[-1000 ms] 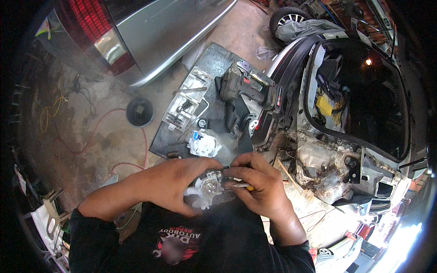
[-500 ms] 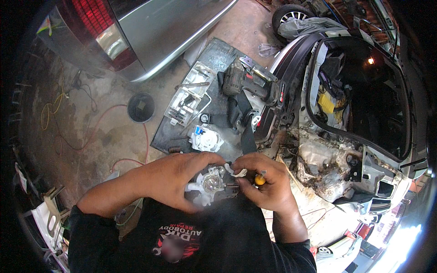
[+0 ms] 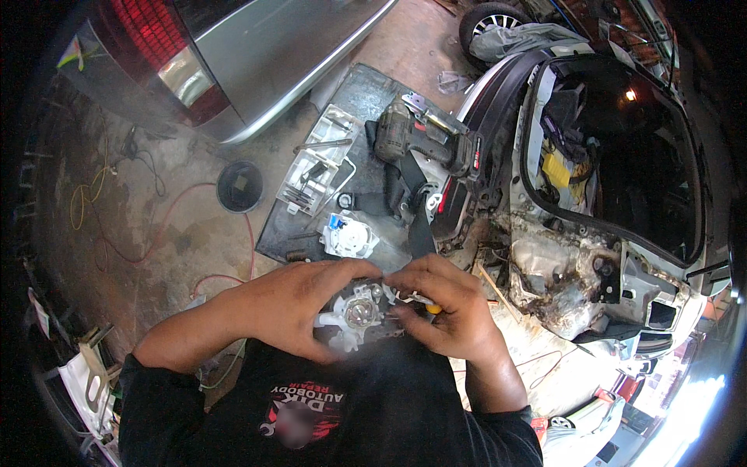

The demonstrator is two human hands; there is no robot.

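Note:
My left hand (image 3: 288,307) wraps round a metal and white plastic mechanism (image 3: 359,313), which looks like a seat belt retractor. It is held close to my chest, with a clear round part at its centre. My right hand (image 3: 455,310) is closed at the mechanism's right side, fingertips by its edge. A small tool's yellow handle (image 3: 433,308) shows between those fingers; its working end is hidden. Just beyond my hands lies a white round plastic cover (image 3: 350,238) with a blue piece on it. Black belt webbing (image 3: 421,233) runs on the surface beside it.
A dark work board (image 3: 274,233) carries a white plastic tray (image 3: 342,117) with tools and a cordless power tool (image 3: 424,144). Farther left stand a black bucket (image 3: 240,187) and a silver vehicle (image 3: 257,62). On the right is a stripped car body (image 3: 560,280). A red hose (image 3: 167,204) crosses the floor.
My right hand has shifted slightly left, and its fingers have closed in on the mechanism's side. Less of the yellow handle shows. The left hand keeps its hold.

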